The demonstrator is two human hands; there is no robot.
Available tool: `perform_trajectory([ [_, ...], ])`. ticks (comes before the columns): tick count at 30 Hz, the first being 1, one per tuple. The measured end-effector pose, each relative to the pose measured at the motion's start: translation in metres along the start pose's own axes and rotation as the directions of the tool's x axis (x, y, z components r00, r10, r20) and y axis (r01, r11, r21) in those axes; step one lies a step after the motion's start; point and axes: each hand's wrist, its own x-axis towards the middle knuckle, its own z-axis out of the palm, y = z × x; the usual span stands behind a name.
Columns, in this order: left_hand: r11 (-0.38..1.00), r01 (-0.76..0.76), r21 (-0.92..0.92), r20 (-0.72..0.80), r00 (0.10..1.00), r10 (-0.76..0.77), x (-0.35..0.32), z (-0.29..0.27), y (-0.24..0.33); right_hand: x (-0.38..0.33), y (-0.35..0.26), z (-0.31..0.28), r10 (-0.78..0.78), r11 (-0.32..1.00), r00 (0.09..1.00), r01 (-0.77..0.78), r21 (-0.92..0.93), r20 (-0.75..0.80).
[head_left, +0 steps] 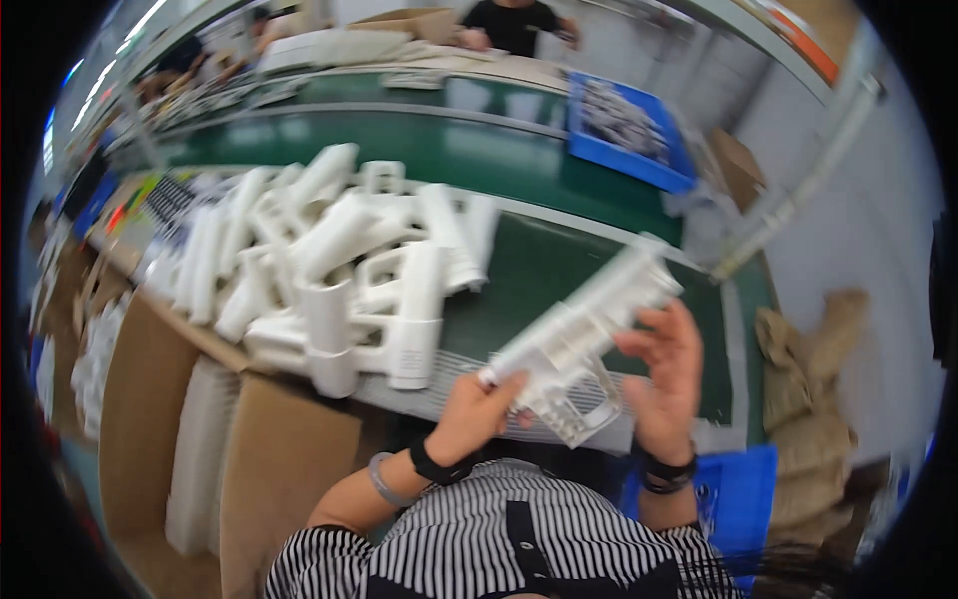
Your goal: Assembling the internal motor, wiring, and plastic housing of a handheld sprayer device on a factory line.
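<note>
Head view: both hands, left hand (486, 397) and right hand (664, 374), are gripping a white part (579, 329) beside the pile (339, 270); loose fingers could be dropping it.

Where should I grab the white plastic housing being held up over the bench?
Probably grip the white plastic housing on its long barrel, from the sides. That part is straight and solid, while the open handle loop below looks thin. The left hand already holds the near end, the right hand the middle.
</note>
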Motion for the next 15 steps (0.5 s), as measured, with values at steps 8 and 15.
perform_trajectory([
  [8,0.872,0.472,-0.132,0.293,0.858,-0.421,0.05,0.0,-0.067,-0.077,0.056,-0.022,0.585,0.468,0.792,-0.154,-0.87,0.175],
  [15,0.99,-0.11,0.087,-0.008,0.994,0.111,0.105,-0.004,-0.052,-0.104,0.081,-0.024,0.303,0.938,0.873,-0.203,-0.281,0.383],
])
